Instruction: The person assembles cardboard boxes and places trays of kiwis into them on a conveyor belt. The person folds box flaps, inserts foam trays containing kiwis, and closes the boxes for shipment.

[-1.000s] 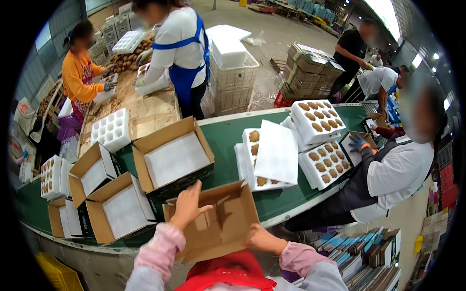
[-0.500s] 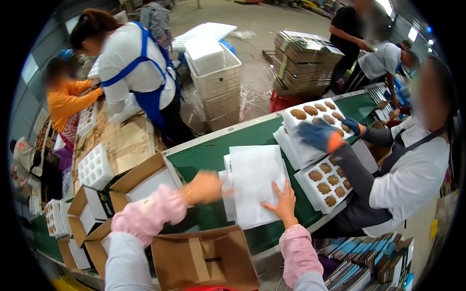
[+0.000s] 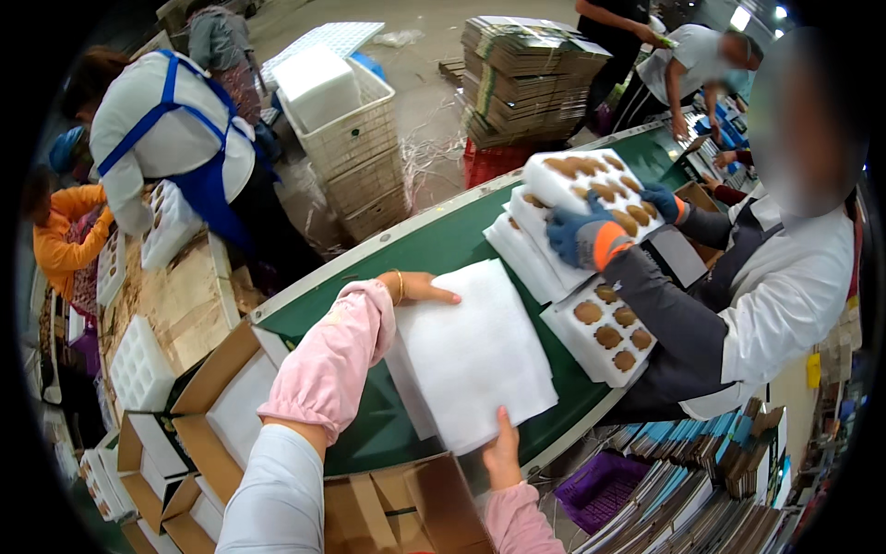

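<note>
A stack of thin white foam sheets lies over the green conveyor belt in front of me, its edges slightly out of line. At its far left edge, my left hand grips the sheets, thumb on top and the other fingers mostly hidden. My right hand pinches the near edge, with its thumb laid over the top sheet. Just below the stack stands an open, brown cardboard box, partly covered by my left arm.
To the right, a gloved co-worker holds a white foam tray of brown round items above more trays. Open cardboard boxes line the left side. Flattened cartons and a purple crate sit at lower right. Beyond the belt stand stacked crates.
My left hand has come onto the sheets' far left edge. My right hand has shifted from lying on top to the near edge. The sheets are turned slightly.
</note>
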The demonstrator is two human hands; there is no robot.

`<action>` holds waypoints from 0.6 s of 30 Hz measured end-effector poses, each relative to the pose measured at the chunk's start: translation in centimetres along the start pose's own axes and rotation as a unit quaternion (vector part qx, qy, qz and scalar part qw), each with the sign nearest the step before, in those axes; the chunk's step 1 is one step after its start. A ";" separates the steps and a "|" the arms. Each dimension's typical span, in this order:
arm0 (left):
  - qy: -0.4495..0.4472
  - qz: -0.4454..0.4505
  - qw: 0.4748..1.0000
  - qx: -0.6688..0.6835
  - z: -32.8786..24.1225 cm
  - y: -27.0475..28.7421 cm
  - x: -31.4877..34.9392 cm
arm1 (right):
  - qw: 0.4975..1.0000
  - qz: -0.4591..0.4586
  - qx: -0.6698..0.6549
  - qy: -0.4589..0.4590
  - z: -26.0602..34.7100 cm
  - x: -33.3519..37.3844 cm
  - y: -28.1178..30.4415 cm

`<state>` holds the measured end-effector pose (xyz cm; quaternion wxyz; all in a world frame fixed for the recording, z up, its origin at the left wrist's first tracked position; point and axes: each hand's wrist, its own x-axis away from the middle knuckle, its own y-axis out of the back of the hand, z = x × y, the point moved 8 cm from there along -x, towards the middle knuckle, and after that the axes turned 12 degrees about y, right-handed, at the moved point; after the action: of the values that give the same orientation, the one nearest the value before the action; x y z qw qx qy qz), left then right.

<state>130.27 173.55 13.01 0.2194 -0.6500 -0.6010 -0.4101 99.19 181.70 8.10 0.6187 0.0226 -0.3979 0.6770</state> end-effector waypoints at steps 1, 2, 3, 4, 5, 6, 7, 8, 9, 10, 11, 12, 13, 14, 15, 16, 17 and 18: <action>-0.035 0.050 0.995 0.074 0.4 -0.2 0.4 | 1.000 0.003 0.014 0.008 0.5 -0.1 -0.3; -0.056 0.046 0.993 0.097 -1.1 -0.9 1.9 | 1.000 0.014 0.008 0.017 2.0 -0.4 -0.2; -0.077 0.030 0.989 0.121 -2.6 -1.0 4.9 | 0.999 0.034 0.001 0.023 3.5 -1.0 -0.7; -0.087 0.043 0.983 0.159 -3.0 -1.0 6.2 | 0.998 0.055 -0.004 0.015 4.6 -2.0 -1.0; -0.103 0.056 0.973 0.198 -3.6 -1.1 7.6 | 0.997 0.078 -0.005 0.012 6.3 -3.1 -1.2; -0.130 0.042 0.967 0.215 -4.0 -0.9 9.5 | 0.995 0.096 0.022 0.020 8.1 -4.0 -2.0; -0.146 0.027 0.963 0.226 -4.6 -1.0 12.0 | 0.992 0.110 0.051 0.026 9.9 -4.4 -2.6; -0.182 -0.017 0.951 0.249 -4.7 -0.9 14.2 | 0.988 0.120 0.091 0.041 12.0 -4.4 -3.5; -0.213 -0.066 0.937 0.270 -4.3 -1.0 16.8 | 0.982 0.132 0.128 0.052 13.9 -3.6 -4.8; -0.223 -0.083 0.927 0.288 -3.7 -1.8 19.2 | 0.974 0.154 0.160 0.052 15.6 -2.3 -5.9; -0.237 -0.104 0.918 0.302 -3.4 -2.3 22.1 | 0.964 0.182 0.187 0.057 16.9 -1.4 -7.3; -0.247 -0.128 0.906 0.319 -2.6 -3.1 25.1 | 0.954 0.220 0.194 0.057 17.2 -1.0 -8.0; -0.245 -0.139 0.892 0.353 -1.6 -3.9 27.7 | 0.946 0.241 0.209 0.062 17.9 1.0 -10.1; -0.245 -0.150 0.877 0.386 -0.5 -5.0 30.2 | 0.939 0.264 0.212 0.062 18.2 2.6 -11.4; -0.242 -0.159 0.860 0.421 0.8 -6.5 32.5 | 0.932 0.285 0.217 0.059 18.6 4.4 -12.3; -0.235 -0.190 0.843 0.445 2.5 -7.8 34.6 | 0.928 0.306 0.210 0.042 18.8 7.2 -13.9; -0.228 -0.218 0.825 0.468 4.5 -9.5 36.8 | 0.914 0.338 0.224 0.014 17.5 9.0 -14.2; -0.225 -0.249 0.798 0.501 7.5 -11.5 38.5 | 0.897 0.374 0.235 -0.010 16.1 10.8 -14.4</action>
<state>118.98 204.60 37.09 0.2631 -0.3514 -0.8961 0.0658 101.53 180.30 32.08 0.2926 0.0234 -0.2130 0.9319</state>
